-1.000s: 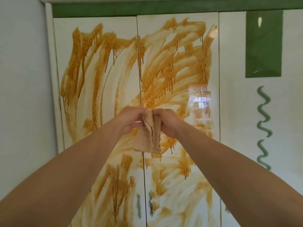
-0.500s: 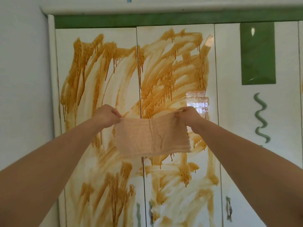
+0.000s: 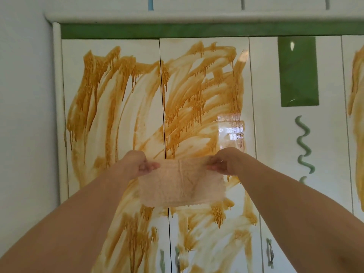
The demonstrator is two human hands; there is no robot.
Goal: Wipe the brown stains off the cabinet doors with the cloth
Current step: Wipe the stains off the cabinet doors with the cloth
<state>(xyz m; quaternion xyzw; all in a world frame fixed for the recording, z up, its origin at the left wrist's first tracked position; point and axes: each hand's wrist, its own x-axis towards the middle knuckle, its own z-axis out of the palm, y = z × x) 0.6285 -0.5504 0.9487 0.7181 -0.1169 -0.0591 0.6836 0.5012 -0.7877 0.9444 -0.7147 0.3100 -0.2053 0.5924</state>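
Our left hand pinches the cloth at its top corner at nine o'clock, our right hand the corner at three, fingers curled on the fabric. The cloth hangs spread between them, in front of the cabinet doors; whether it touches them we cannot tell. It looks thin, light and limp, so we judge it wants folding into a pad. Brown stains streak the doors from twelve to six.
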